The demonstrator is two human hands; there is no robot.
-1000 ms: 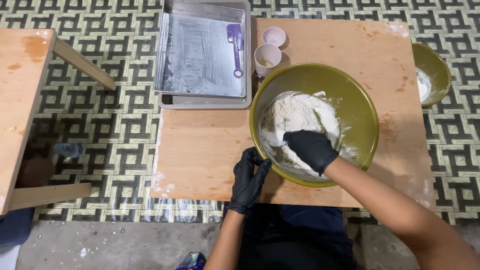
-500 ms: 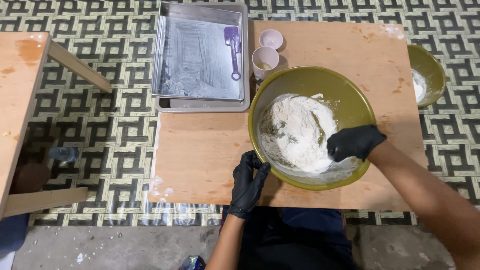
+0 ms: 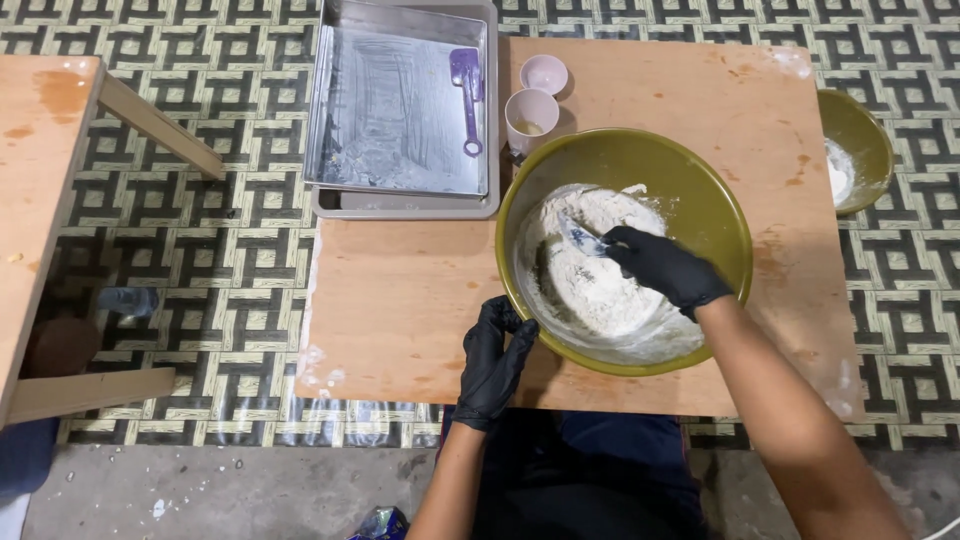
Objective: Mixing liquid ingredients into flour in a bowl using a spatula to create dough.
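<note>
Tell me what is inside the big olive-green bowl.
The big olive-green bowl holds white flour, with the right hand working a utensil in it. The flour and hand hide the utensil's lower part and the bowl's bottom.

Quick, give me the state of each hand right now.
Left hand: black-gloved, gripping the rim of the olive mixing bowl.
Right hand: black-gloved, closed on a utensil in the flour mixture.

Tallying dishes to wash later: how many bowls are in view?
2: a large olive-green round bowl of flour under both gloved hands, and a smaller olive-green bowl at the wooden table's far right edge.
</note>
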